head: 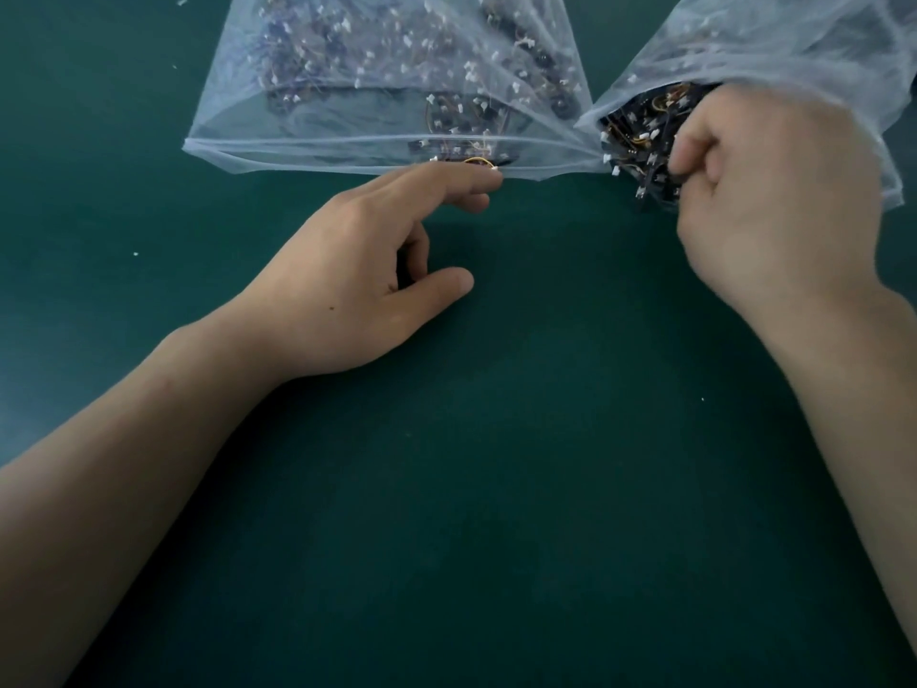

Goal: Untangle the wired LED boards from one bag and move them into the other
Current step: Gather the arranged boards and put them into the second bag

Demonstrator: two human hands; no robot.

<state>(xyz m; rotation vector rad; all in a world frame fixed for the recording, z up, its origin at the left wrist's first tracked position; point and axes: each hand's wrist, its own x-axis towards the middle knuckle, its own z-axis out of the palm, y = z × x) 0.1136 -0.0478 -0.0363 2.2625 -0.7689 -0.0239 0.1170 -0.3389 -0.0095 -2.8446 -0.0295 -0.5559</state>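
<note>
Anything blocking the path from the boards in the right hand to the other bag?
Nothing lies on the table between the boards the right hand grips and the left bag. That bag's mouth lies nearly flat, though, with the left hand touching its edge.

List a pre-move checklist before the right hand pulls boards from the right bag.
1. Right hand grips the LED board clump: ok.
2. A single board separated from the clump: not ok, many boards and wires are bunched together.
3. Right bag mouth open around the clump: ok.
4. Left hand at the left bag rim: ok, the index fingertip touches it.
5. Left bag mouth open wide enough to receive boards: cannot tell.
</note>
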